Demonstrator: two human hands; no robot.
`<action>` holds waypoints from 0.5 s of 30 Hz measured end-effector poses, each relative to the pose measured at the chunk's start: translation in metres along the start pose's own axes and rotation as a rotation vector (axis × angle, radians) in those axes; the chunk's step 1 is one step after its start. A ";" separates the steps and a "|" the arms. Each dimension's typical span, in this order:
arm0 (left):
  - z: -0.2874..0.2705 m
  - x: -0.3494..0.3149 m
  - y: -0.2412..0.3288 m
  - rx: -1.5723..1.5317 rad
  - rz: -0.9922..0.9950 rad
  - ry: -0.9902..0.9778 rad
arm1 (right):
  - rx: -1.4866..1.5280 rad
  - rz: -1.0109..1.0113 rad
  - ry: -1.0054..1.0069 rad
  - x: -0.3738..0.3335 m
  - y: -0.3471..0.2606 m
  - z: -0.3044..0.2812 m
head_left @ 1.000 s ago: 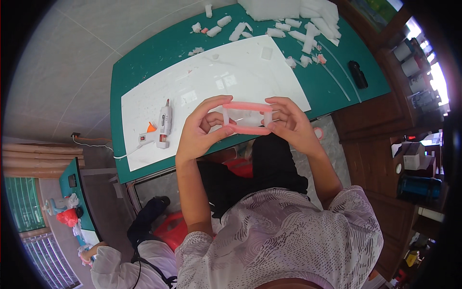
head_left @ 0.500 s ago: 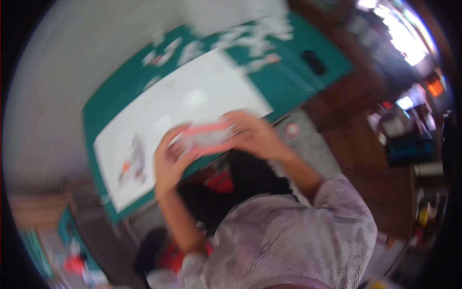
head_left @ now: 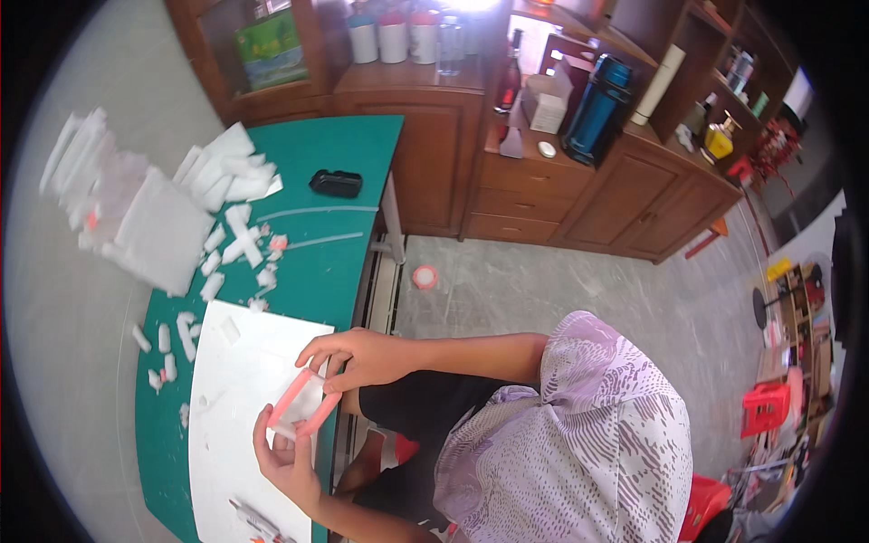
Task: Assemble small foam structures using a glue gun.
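Between my two hands is a small rectangular frame point(head_left: 291, 398) with two pink long sides and whitish ends; it looks like foam. My left hand point(head_left: 291, 466) grips its near-left end, fingers and thumb on the pink sides. At the opposite end, my right hand point(head_left: 367, 357) pinches the frame with curled fingers. Both hands hold it above the edge of a white board point(head_left: 237, 398), which lies on a green table point(head_left: 308, 149). Close to my left forearm, grey slender tools point(head_left: 255, 518) with orange bits rest on the board, partly cut off by the view.
White foam scraps point(head_left: 240, 237) are scattered over the table's far side, beside a large foam block point(head_left: 167, 226). A black case-like object point(head_left: 336, 183) and two pale strips point(head_left: 317, 212) lie there too. Wooden cabinets point(head_left: 416, 149) stand beyond. A red-and-white roll point(head_left: 424, 277) is on the floor.
The view has swung toward the right, bringing the cabinets and floor into sight. Both hands still hold the pink-sided frame, which now appears tilted diagonally and sharper than before.
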State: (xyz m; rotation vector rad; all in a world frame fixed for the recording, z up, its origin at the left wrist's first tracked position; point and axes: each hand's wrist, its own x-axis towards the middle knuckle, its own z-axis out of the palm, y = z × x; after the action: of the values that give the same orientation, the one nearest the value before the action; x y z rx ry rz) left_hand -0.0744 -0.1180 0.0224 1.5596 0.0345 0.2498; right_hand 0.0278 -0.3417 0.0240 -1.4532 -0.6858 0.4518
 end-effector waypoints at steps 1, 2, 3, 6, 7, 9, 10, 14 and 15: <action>0.001 0.002 -0.003 0.020 0.004 0.009 | -0.025 0.017 0.011 -0.003 -0.002 -0.001; 0.003 0.004 -0.005 -0.003 0.013 -0.004 | -0.023 0.013 0.014 -0.005 -0.001 -0.003; 0.005 0.006 -0.006 -0.013 0.018 -0.029 | -0.035 0.012 0.039 -0.008 -0.002 -0.006; 0.012 0.014 -0.013 -0.041 0.045 -0.093 | -0.111 0.016 -0.045 -0.018 -0.015 -0.018; 0.011 0.015 -0.017 -0.024 0.076 -0.068 | -0.131 0.015 -0.004 -0.018 -0.018 -0.020; 0.010 0.012 -0.026 -0.027 0.112 -0.081 | -0.196 -0.071 -0.127 -0.016 -0.017 -0.016; 0.009 0.011 -0.030 -0.011 0.112 -0.023 | -0.243 -0.102 -0.119 -0.013 -0.014 -0.018; 0.021 0.016 -0.009 0.068 0.034 0.000 | -0.353 -0.051 -0.085 -0.021 -0.025 -0.018; 0.021 0.017 -0.011 -0.023 0.036 -0.028 | -0.356 -0.052 -0.078 -0.025 -0.027 -0.017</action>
State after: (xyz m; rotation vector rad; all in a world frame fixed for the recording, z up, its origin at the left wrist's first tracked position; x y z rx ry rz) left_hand -0.0526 -0.1351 0.0139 1.5414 -0.0188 0.2558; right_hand 0.0174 -0.3732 0.0475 -1.7534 -0.8978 0.3594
